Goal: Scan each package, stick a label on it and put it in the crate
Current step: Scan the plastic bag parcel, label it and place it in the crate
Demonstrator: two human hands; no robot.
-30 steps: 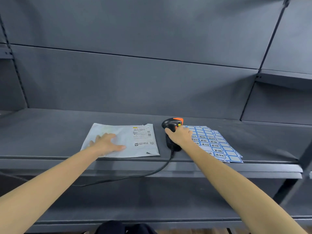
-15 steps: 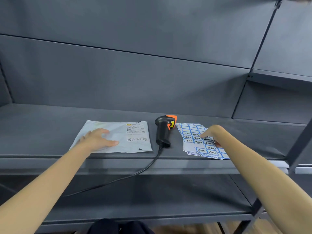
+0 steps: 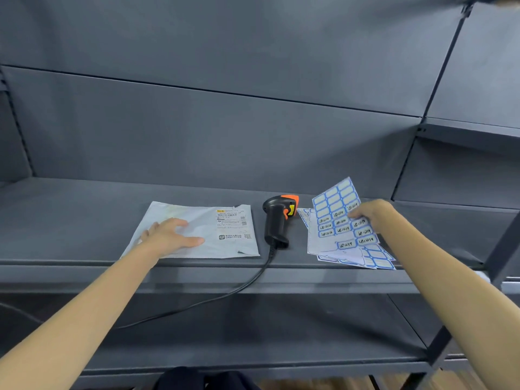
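Blue-bordered label sheet curls in right hand; left hand flattens package.

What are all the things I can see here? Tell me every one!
package: one, pale grey-white mailer with a printed shipping label, flat on the shelf, left of the scanner
scanner: one, black with an orange tip, lying on the shelf between the package and the sticker sheets
cable: one, black, running from the scanner handle over the shelf edge toward the lower left
sticker sheets: a few, white with blue-bordered labels, at the right; the top sheet is lifted at its far end
shelf: dark grey metal, holding everything
left hand: flat on the package, pressing it down
right hand: its grip pinches the top sticker sheet
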